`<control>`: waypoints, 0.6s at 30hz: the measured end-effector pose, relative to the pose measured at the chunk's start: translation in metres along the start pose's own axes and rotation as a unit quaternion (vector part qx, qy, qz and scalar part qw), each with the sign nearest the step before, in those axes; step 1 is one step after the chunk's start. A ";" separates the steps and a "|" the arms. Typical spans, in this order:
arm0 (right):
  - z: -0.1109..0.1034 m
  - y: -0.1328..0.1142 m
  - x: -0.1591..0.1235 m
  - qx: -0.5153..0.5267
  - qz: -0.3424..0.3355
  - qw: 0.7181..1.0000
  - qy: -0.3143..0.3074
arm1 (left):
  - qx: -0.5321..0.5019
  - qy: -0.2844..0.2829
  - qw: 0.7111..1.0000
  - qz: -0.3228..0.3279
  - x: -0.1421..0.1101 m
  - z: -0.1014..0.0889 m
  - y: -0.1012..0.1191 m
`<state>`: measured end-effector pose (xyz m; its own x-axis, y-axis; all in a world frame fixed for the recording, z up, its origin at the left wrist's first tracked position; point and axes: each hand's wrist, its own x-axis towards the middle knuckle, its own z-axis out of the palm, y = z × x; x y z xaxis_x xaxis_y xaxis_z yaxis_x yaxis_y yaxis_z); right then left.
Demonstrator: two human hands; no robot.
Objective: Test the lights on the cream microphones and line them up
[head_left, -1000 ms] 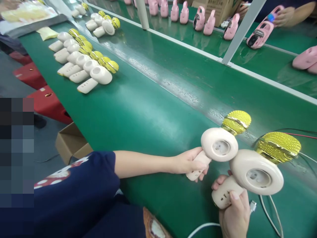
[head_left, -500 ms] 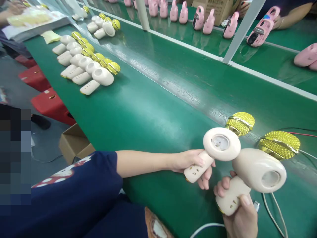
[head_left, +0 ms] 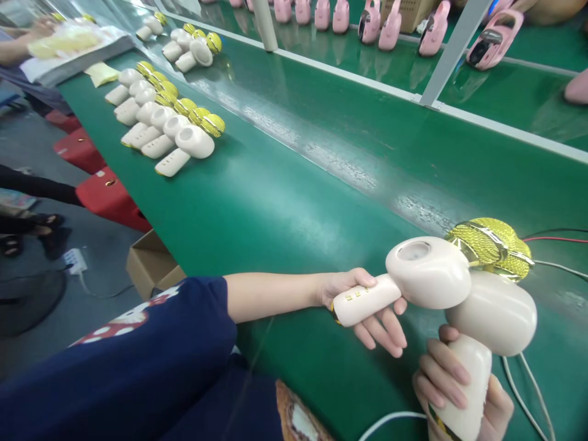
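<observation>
I hold two cream microphones with gold mesh heads over the green belt. My left hand grips the handle of the left microphone, thumb on top and fingers loosely curled under it. My right hand is wrapped round the handle of the right microphone, which stands more upright. The two round bodies overlap, and their gold heads sit close together at the right.
A row of several finished cream microphones lies at the belt's left edge, with more farther back. Pink devices line the far side. White cables and a red wire lie at the right. A cardboard box and red stools stand below.
Both microphones have been turned so their round speaker faces point up or away, and brought closer until they overlap. My right hand's fingers have come round the front of the handle.
</observation>
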<state>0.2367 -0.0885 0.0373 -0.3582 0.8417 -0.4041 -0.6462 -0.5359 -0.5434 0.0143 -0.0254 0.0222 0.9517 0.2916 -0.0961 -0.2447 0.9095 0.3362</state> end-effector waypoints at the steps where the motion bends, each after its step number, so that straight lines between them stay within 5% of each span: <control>1: 0.000 0.000 0.000 -0.005 0.003 1.000 0.003 | -0.007 -0.003 1.000 -0.001 0.000 0.000 0.000; 8: -0.006 -0.002 0.006 -0.066 0.022 0.995 0.073 | -0.038 0.011 0.999 0.026 0.002 0.001 -0.004; 18: 0.006 0.000 0.009 -0.063 -0.018 0.994 0.086 | -0.053 -0.012 0.998 0.038 0.003 0.003 -0.004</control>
<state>0.2294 -0.0806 0.0382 -0.2097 0.8422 -0.4967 -0.5624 -0.5195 -0.6433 0.0187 -0.0291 0.0233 0.9333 0.3553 -0.0510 -0.3338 0.9114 0.2407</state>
